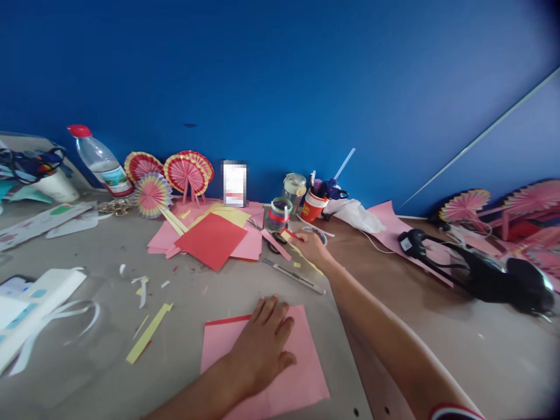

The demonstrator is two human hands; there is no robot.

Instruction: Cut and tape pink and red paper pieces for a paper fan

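Note:
My left hand (260, 347) lies flat, fingers spread, on a pink sheet of paper (301, 373) with a red strip along its far edge. Farther off, my right hand (311, 245) is stretched forward at the table edge, its fingers closed around the end of a small red and yellow paper strip (286, 234); the grip itself is partly hidden. Close to it lie a pink strip (276, 244) and a utility knife (295, 276). Behind the fingers stands a stack of tape rolls (279, 214). A red square sheet (212, 240) rests on pink and yellow papers to the left.
Folded paper fans (186, 173) and a plastic bottle (108, 169) lean by the blue partition (280, 76). A glass jar (294, 189) and a red cup (313, 205) with tools stand at the back. A black headset-like device (476, 268) lies right; yellow scraps (149, 333) lie left.

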